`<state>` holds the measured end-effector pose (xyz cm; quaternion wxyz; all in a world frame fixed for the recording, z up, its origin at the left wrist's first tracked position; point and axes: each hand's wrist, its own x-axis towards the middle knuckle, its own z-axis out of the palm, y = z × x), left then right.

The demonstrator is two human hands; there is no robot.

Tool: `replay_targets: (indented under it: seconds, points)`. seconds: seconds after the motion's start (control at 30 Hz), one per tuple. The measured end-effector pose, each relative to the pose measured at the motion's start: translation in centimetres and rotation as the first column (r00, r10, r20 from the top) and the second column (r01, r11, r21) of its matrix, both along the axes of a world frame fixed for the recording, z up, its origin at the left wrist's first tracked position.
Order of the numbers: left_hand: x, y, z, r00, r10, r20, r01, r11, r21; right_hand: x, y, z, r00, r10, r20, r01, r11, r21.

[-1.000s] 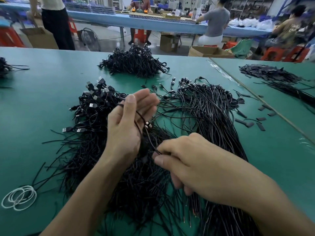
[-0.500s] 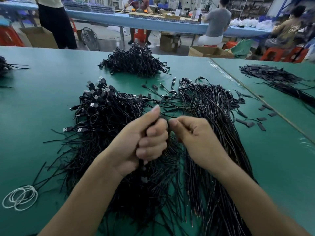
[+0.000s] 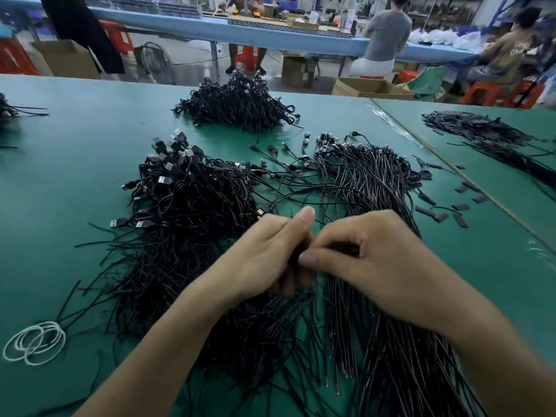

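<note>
Two heaps of black cables lie on the green table. The left heap has USB plugs; the right heap has small plugs at its far end and bare wire ends near me. My left hand and my right hand meet above the middle of the heaps. My left hand's fingers are curled round a dark bit of cable, thumb up. My right hand pinches the same cable between thumb and fingers. The cable itself is mostly hidden between the hands.
A third tangle of black cables lies farther back. White rubber bands lie at the near left. Small black sleeves are scattered at the right, near a seam to a neighbouring table with more black parts. People work at a blue bench behind.
My left hand went from open fingers to a closed grip on a cable. My right hand rose from the near heap and came up against the left hand.
</note>
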<state>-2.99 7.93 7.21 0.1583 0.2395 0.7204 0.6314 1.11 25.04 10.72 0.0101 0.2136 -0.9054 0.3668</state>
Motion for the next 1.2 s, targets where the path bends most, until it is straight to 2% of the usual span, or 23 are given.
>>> replay_targets:
  seconds: [0.13,0.17,0.27,0.37,0.53,0.63,0.67,0.77,0.83,0.97,1.07,1.13,1.2]
  points:
    - [0.4,-0.3,0.2,0.987,-0.137,0.085,0.147,0.981,-0.123,-0.7,0.8,0.0,0.999,-0.012,-0.033,0.005,0.979,-0.205]
    - [0.4,-0.5,0.3,0.976,-0.180,0.121,0.192,0.977,-0.097,-0.8,0.8,-0.2,1.000,-0.014,-0.011,0.011,0.969,-0.245]
    - [0.2,-1.4,0.4,0.884,-0.392,0.254,0.373,0.920,0.122,-0.8,0.8,-0.7,0.988,0.099,0.119,-0.041,0.907,-0.419]
    - [0.0,-1.6,0.1,0.876,-0.381,0.295,0.361,0.924,0.122,-0.8,0.7,-0.9,0.969,0.146,0.199,-0.031,0.872,-0.489]
    - [-0.1,-0.3,-0.4,0.969,-0.094,0.229,0.080,0.994,0.070,-1.1,0.5,-1.1,0.999,-0.034,0.041,0.046,0.941,-0.335]
    - [-0.5,0.2,-1.1,0.983,0.075,0.170,-0.088,0.993,0.074,-1.3,0.0,-1.1,0.995,-0.102,-0.022,0.091,0.951,-0.296]
    - [-0.5,0.2,-1.2,0.973,0.069,0.220,-0.098,0.987,0.124,-1.3,-0.2,-1.1,0.992,-0.117,-0.053,0.098,0.956,-0.278]
    - [-0.5,0.2,-1.0,0.886,-0.144,0.440,0.022,0.963,0.270,-1.5,-0.7,-0.9,0.971,-0.121,-0.204,0.077,0.974,-0.212]
    - [-0.6,0.1,-1.0,0.857,-0.169,0.486,0.072,0.975,0.212,-1.7,-0.8,-0.9,0.963,-0.132,-0.233,0.084,0.975,-0.208]
    - [-1.0,0.2,-1.7,0.915,0.002,0.403,-0.028,0.998,0.058,-2.5,-0.9,-2.0,0.975,-0.185,-0.122,0.138,0.937,-0.322]
    - [-1.6,-0.3,-1.8,0.922,0.143,0.361,-0.175,0.983,0.059,-3.1,-0.1,-3.4,0.958,-0.285,0.039,0.282,0.899,-0.336]
    - [-2.0,-0.8,-1.7,0.921,0.197,0.337,-0.254,0.958,0.131,-3.0,0.4,-4.7,0.950,-0.286,0.129,0.306,0.935,-0.179]
    - [-2.0,-1.1,-1.6,0.909,0.238,0.342,-0.323,0.921,0.216,-2.4,0.2,-6.0,0.967,-0.198,0.162,0.184,0.978,0.100]
